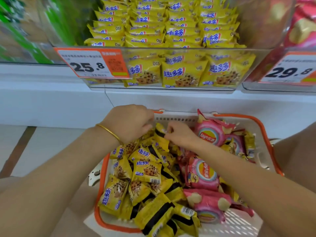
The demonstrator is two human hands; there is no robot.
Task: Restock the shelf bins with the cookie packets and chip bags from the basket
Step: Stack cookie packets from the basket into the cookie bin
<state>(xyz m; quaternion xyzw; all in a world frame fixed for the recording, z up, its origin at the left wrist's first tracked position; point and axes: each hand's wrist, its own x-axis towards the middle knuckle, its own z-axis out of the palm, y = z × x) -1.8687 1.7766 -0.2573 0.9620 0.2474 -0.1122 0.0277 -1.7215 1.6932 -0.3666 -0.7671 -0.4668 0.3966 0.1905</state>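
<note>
**While the Load Sat Unshelved, Picking Was the Step in Hand**

As seen from the head camera, both hands were down at the far end of the basket [267, 134], which stood just below the shelf. The right hand [179, 134] pinched the top edge of one yellow packet [159, 132] that stood up out of the heap. The left hand [130, 124], a gold bangle [109, 132] on its wrist, had its fingers curled down beside that same packet; whether it gripped anything could not be told, as the fingertips were hidden.

The rest of the cookie packets [147, 170] lay piled in the basket's left half, and the pink chip bags [203, 173] lay in its right half. Directly above, the clear shelf bin [171, 89] with the 25.8 price tag [89, 65] already held many rows of matching yellow packets. A second bin [256, 88] to the right, tagged 29.8, showed red and pink bags, blurred.

By my reading, the gathering of cookie packets was under way and most of the load remained unshelved. The next move would call for a firm hold on the packet, a lift clear of the basket rim, and a placing over the front wall of the yellow bin, not the right-hand one.
</note>
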